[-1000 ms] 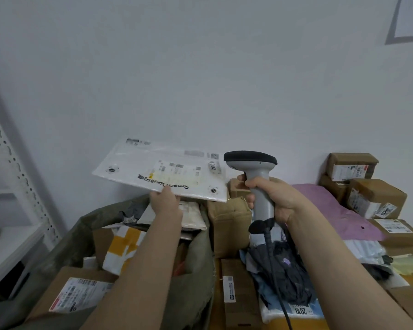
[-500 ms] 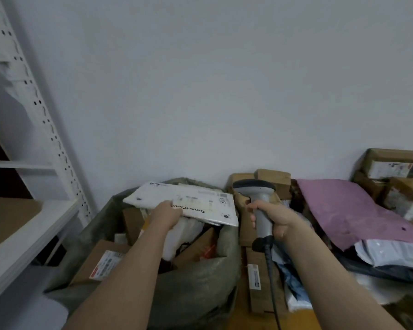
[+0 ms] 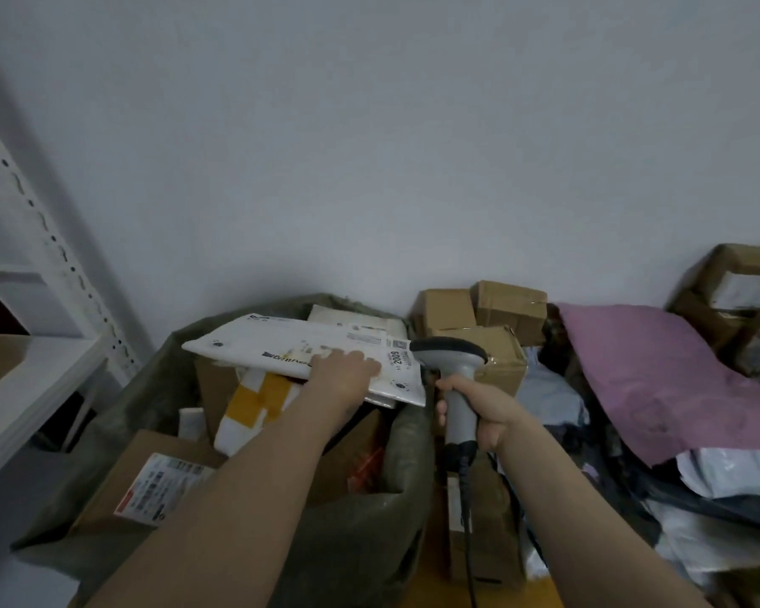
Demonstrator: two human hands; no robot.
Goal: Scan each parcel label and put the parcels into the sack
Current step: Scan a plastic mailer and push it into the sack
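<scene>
Plain pale grey painted wall spans the rear under dim, even light. At left, a white perforated metal shelving upright carries a flat white shelf board.

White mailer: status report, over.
Left hand fingers flat on white mailer, thumb hidden. Right hand grips barcode scanner. Mailer across green sack mouth, above yellow-and-white parcel. Sack nearly full.

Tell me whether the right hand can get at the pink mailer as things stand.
Probably within reach: the pink mailer lies uncovered atop the pile just right of the right hand. But that hand grips the scanner, so grasping looks unlikely.
</scene>
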